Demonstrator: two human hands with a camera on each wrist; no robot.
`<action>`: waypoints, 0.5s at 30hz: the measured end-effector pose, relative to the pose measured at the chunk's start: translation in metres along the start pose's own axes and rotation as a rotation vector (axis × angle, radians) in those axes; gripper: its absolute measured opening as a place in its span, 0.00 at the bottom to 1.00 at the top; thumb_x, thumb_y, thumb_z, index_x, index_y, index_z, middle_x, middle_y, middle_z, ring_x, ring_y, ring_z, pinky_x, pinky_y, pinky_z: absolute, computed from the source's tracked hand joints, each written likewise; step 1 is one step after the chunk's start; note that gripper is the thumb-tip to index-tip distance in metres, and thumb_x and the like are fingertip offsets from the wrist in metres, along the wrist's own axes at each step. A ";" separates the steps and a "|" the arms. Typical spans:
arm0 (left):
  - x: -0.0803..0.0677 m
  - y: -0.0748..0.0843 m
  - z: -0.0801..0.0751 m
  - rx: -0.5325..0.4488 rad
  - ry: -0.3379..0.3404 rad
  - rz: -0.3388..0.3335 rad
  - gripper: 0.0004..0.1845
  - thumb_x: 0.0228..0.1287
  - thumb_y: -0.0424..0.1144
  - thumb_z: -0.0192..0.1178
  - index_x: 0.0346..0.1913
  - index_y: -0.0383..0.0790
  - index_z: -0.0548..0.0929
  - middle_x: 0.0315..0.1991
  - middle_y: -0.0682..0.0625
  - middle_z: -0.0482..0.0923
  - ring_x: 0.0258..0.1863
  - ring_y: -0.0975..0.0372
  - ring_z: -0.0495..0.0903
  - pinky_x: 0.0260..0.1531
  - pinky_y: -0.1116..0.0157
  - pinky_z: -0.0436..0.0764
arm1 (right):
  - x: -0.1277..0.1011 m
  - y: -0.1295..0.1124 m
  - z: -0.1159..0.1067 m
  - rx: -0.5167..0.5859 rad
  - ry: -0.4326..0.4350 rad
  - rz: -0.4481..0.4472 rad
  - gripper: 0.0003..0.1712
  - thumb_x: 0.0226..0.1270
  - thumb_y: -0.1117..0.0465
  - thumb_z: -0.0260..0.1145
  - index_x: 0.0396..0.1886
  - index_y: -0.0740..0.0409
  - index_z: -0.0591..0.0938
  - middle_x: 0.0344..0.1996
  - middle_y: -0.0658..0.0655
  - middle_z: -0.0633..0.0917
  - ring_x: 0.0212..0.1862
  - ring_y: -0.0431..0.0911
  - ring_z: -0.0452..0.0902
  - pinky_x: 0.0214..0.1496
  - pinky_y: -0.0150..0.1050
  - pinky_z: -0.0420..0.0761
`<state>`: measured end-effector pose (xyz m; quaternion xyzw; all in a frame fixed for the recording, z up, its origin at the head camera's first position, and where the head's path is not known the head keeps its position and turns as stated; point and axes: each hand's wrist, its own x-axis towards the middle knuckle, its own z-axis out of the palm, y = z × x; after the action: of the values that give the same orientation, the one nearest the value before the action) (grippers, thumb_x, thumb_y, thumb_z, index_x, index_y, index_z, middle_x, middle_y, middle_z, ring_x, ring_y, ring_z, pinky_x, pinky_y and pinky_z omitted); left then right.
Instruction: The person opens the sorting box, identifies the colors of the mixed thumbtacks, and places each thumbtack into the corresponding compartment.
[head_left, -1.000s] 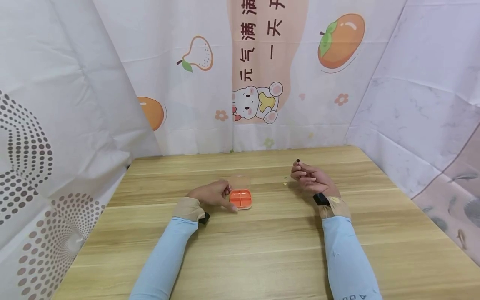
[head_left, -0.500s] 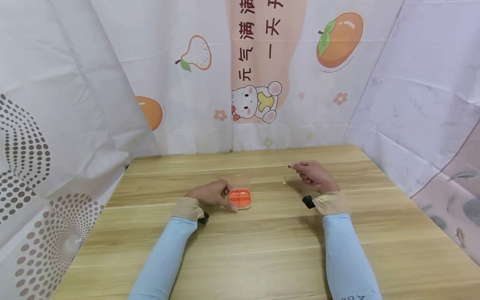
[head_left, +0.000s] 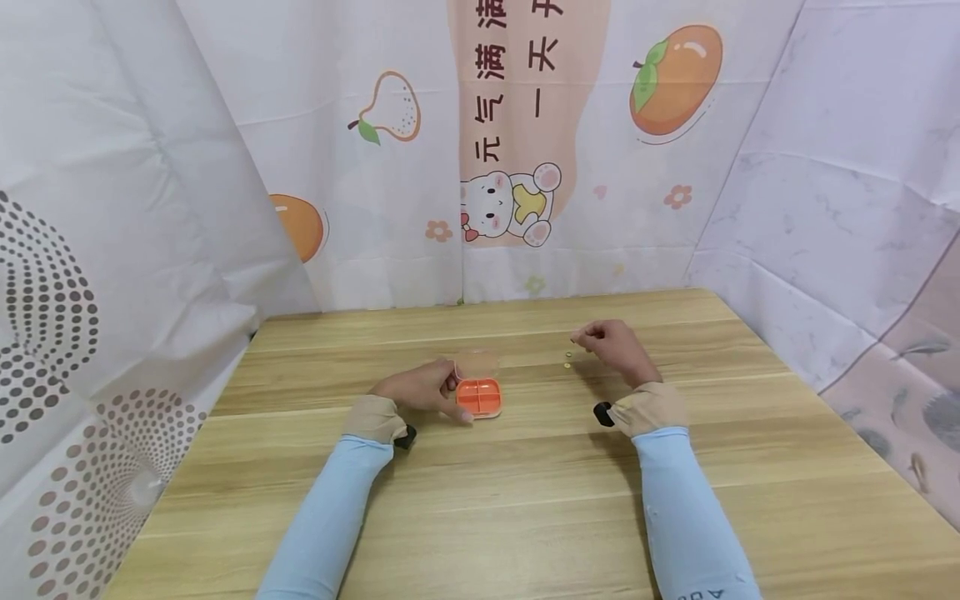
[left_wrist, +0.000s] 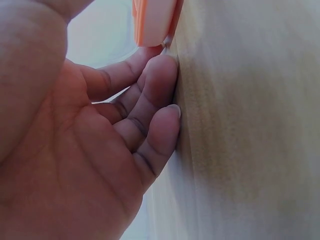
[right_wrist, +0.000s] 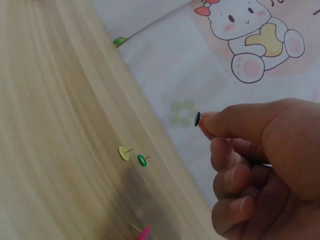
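Observation:
My left hand (head_left: 426, 388) holds the left side of an orange pill box (head_left: 478, 398), its thumb at the near corner and fingers by the hinge. The box lies on the table with its clear lid (head_left: 477, 364) folded back, and four-way dividers show bare compartments. In the left wrist view, curled fingertips (left_wrist: 162, 80) touch the table beside the box's corner (left_wrist: 155, 22). Raised above the table, my right hand (head_left: 617, 346) pinches a black thumbtack (right_wrist: 197, 119) between thumb and forefinger. Below it lie a yellow thumbtack (right_wrist: 124, 153), a green thumbtack (right_wrist: 142, 160) and a pink thumbtack (right_wrist: 144, 233).
The wooden table (head_left: 480, 508) reaches back to a printed curtain (head_left: 405, 208). More cloth hangs on the left side (head_left: 150, 208) and on the right side (head_left: 810, 192). The loose thumbtacks lie pins up or tilted on the wood, right of the box.
My right hand has turned from palm up to knuckles up and moved left and lower, keeping its pinch on the black thumbtack. The left hand and the pill box stay in place.

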<state>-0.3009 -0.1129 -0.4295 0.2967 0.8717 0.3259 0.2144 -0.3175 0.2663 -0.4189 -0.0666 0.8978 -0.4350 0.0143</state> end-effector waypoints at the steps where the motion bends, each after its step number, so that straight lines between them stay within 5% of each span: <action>1: 0.000 0.001 0.000 -0.003 -0.001 0.002 0.34 0.52 0.49 0.81 0.53 0.36 0.74 0.39 0.47 0.73 0.36 0.60 0.70 0.40 0.64 0.73 | 0.000 -0.001 0.000 -0.006 0.003 -0.009 0.19 0.80 0.52 0.61 0.53 0.63 0.84 0.48 0.69 0.82 0.37 0.53 0.72 0.40 0.45 0.73; 15: 0.000 0.001 0.002 -0.008 -0.021 0.003 0.34 0.54 0.47 0.80 0.53 0.35 0.71 0.41 0.46 0.70 0.38 0.60 0.68 0.41 0.64 0.71 | 0.003 -0.003 0.009 -0.147 0.008 -0.109 0.13 0.78 0.56 0.64 0.46 0.62 0.87 0.42 0.62 0.87 0.37 0.49 0.77 0.44 0.46 0.76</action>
<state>-0.2999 -0.1117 -0.4304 0.3007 0.8676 0.3266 0.2240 -0.3193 0.2575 -0.4219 -0.1144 0.9225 -0.3681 -0.0178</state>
